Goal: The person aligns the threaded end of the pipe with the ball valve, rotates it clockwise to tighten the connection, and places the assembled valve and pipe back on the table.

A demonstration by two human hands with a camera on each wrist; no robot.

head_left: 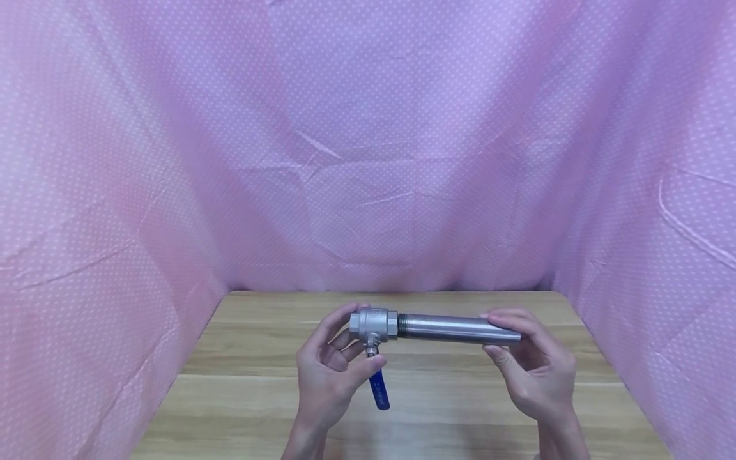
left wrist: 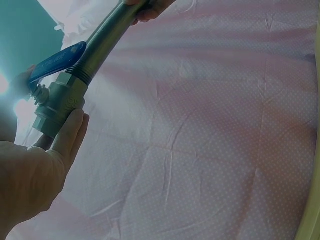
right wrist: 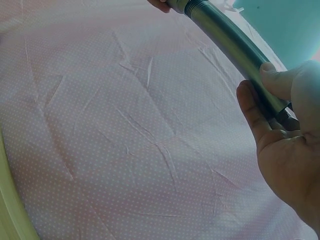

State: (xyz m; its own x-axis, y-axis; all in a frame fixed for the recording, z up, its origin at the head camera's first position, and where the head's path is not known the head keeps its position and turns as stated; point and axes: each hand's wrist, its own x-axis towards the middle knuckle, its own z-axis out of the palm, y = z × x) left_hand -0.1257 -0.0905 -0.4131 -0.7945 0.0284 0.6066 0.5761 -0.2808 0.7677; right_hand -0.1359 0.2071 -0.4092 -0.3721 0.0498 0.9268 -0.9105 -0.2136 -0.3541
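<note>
Above the table: I am holding a metal valve with a pipe screwed into it, level and off the wood.
Left fingers: my left hand (head_left: 330, 367) is curling round the ball valve (head_left: 374, 323), fingertips wrapping its far end and the thumb pressing by the stem.
Right fingers: my right hand (head_left: 531, 364) is pinching the free end of the steel pipe (head_left: 454, 328) between thumb below and fingers over the top.
Valve: its blue lever handle (head_left: 379, 388) is hanging down toward me, beside my left thumb.
Pipe: its threaded end is sitting in the valve's mouth, a few threads showing.
Table: the wooden table (head_left: 437, 409) is lying under both hands, not touching the parts.
Surround: pink dotted cloth (head_left: 368, 160) is hanging behind and at both sides.
</note>
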